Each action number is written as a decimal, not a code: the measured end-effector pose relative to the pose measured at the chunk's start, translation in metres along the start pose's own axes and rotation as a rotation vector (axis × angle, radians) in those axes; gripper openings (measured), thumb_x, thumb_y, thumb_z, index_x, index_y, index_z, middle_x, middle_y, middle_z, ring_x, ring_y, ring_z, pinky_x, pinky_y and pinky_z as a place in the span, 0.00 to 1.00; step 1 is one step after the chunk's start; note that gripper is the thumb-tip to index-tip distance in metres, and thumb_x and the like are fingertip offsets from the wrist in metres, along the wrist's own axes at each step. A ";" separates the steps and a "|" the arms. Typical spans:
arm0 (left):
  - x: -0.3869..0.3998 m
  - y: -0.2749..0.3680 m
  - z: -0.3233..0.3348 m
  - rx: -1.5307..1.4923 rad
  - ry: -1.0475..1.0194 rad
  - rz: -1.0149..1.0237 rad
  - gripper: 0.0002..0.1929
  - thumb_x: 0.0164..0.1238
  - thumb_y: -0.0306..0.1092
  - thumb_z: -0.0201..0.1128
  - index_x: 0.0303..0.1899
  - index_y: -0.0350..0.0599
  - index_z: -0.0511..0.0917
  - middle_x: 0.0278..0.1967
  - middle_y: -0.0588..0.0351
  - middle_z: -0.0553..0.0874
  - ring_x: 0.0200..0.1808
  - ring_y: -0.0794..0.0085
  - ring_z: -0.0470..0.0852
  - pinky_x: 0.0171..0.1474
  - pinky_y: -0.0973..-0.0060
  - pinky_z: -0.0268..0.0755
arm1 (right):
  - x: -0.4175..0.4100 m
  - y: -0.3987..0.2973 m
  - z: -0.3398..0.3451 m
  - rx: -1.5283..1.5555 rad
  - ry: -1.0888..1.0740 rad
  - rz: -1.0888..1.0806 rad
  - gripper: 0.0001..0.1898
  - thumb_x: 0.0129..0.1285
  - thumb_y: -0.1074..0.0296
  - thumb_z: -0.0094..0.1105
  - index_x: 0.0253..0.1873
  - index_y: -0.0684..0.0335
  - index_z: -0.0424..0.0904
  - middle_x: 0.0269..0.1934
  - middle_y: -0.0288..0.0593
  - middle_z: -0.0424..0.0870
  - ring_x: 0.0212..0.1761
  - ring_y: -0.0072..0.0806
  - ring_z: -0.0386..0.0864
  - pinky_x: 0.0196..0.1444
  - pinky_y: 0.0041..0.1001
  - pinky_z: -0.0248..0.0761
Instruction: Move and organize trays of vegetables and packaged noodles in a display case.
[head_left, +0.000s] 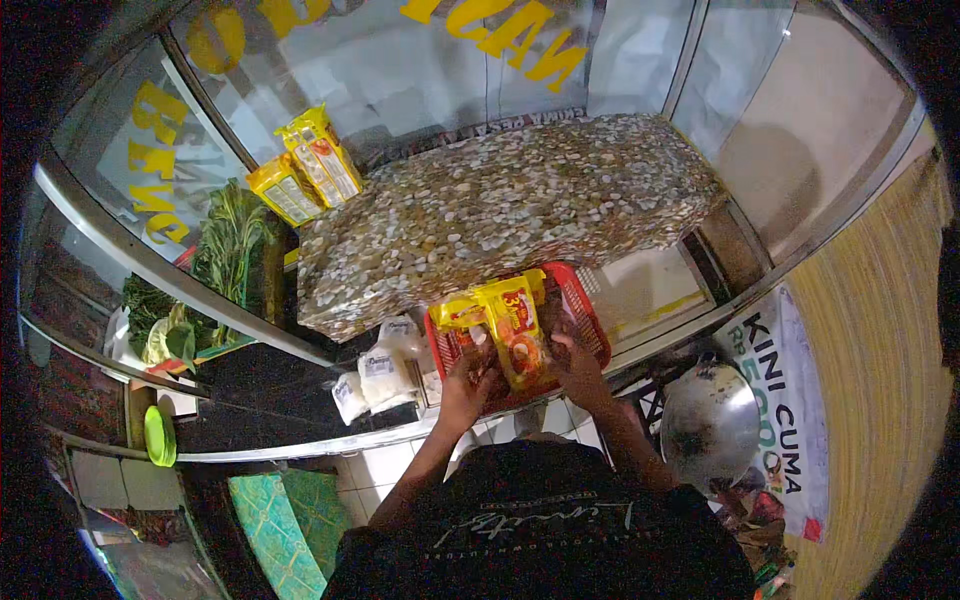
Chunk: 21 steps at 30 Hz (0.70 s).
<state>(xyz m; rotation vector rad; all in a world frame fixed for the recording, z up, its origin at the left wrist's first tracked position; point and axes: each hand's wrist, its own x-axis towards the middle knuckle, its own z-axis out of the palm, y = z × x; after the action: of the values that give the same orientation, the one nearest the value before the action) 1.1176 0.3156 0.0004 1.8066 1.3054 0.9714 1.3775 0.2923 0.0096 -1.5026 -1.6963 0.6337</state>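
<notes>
A red plastic basket (586, 296) stands before me below the pebble-patterned surface, with yellow printed packets (516, 322) lying in and across it. My left hand (471, 381) is at the left side of the upright packet, over the basket. My right hand (576, 367) is at the packet's right side, its fingers bent. Both hands are close to or touching the packet; the grip of each cannot be made out clearly. Darker contents in the basket are partly hidden by the hands and packets.
A pebble-patterned covered block (495, 202) fills the glass case, with two yellow packs (321, 161) at its left end. White filled bags (386, 375) stand left of the basket. Leafy greens (229, 255) lie farther left. A metal pot (709, 424) is at the right.
</notes>
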 end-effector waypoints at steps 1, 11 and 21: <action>0.005 -0.006 0.009 0.020 -0.002 0.009 0.23 0.69 0.34 0.68 0.61 0.37 0.74 0.49 0.37 0.85 0.49 0.46 0.86 0.51 0.60 0.79 | 0.002 0.007 -0.001 0.003 -0.001 -0.004 0.26 0.71 0.59 0.65 0.67 0.65 0.71 0.57 0.58 0.81 0.57 0.46 0.83 0.60 0.39 0.76; 0.042 -0.042 0.091 0.058 0.102 -0.110 0.31 0.72 0.44 0.69 0.66 0.35 0.67 0.53 0.34 0.84 0.53 0.46 0.86 0.51 0.56 0.79 | 0.027 0.069 0.037 0.154 -0.200 0.252 0.37 0.65 0.54 0.72 0.71 0.68 0.66 0.56 0.57 0.83 0.57 0.40 0.82 0.59 0.40 0.77; 0.050 0.008 0.085 -0.286 0.103 -0.149 0.21 0.81 0.43 0.60 0.61 0.35 0.70 0.47 0.46 0.86 0.46 0.59 0.86 0.50 0.64 0.77 | 0.027 0.111 0.055 0.277 -0.131 0.175 0.41 0.60 0.55 0.78 0.71 0.70 0.67 0.61 0.47 0.80 0.61 0.33 0.78 0.65 0.32 0.71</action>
<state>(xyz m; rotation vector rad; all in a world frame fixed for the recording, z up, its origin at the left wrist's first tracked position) 1.2057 0.3529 -0.0251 1.4393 1.2705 1.1183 1.3989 0.3457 -0.1032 -1.4437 -1.5084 1.0352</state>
